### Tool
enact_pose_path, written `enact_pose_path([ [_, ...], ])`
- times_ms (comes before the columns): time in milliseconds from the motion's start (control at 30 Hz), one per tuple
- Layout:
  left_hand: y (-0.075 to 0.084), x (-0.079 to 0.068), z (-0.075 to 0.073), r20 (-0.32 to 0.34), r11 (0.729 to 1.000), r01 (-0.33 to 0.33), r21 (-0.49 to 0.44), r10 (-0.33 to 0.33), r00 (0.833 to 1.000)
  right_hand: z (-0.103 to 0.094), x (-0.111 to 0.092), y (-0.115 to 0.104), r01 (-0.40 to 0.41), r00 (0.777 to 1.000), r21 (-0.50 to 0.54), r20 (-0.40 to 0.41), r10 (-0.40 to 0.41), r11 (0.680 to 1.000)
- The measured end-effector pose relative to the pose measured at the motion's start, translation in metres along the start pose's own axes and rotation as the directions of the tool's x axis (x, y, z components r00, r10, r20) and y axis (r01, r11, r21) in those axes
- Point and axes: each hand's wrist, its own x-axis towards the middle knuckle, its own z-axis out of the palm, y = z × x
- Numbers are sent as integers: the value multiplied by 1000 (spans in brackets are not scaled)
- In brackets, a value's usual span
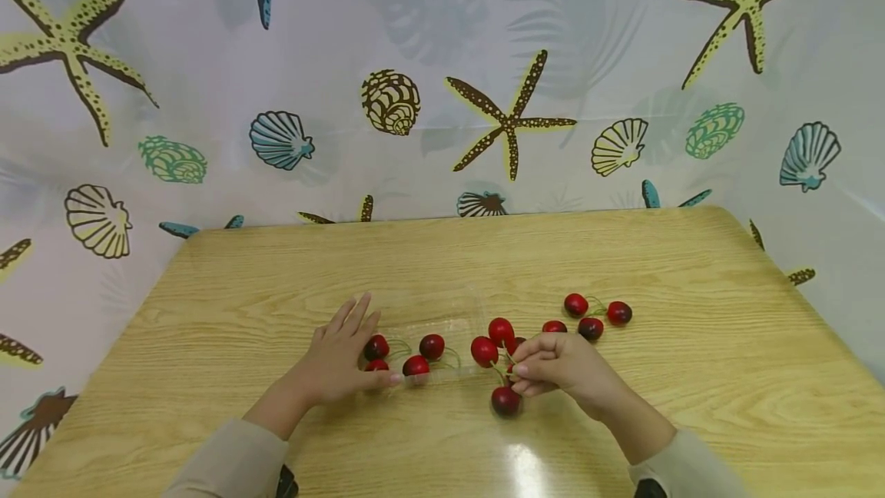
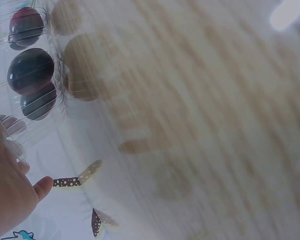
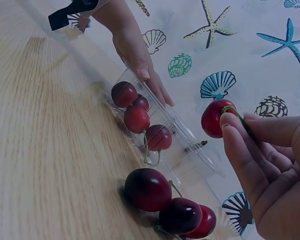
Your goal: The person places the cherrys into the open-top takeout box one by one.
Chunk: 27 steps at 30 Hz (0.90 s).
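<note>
A clear plastic box (image 1: 456, 326) stands on the table with several dark red cherries (image 1: 432, 346) in its left and middle part. My left hand (image 1: 335, 360) rests at the box's left end, fingers stretched out towards the back and the thumb along the front side. Just past the box's right end, my right hand (image 1: 567, 371) pinches a green stem between thumb and fingertips. The right wrist view shows a red cherry (image 3: 216, 118) on that stem, raised beside the fingers. Other cherries (image 1: 505, 401) lie close to this hand, some partly hidden by it.
Further right on the wooden table (image 1: 691, 375) lies a group of cherries (image 1: 619, 313) with joined stems. A cloth (image 1: 429, 21) printed with starfish and shells hangs behind the table's back edge. Light glares off the front of the tabletop.
</note>
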Motion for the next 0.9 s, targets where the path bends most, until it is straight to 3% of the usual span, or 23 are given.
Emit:
enact_pose_path([
  [533, 3, -1, -2, 2, 1000, 0, -17, 0, 1000, 13, 24, 0, -6, 1000, 51, -10, 7, 999],
  [900, 2, -1, -2, 0, 1000, -1, -10, 1, 1000, 25, 44, -2, -18, 1000, 8, -4, 18, 1000],
])
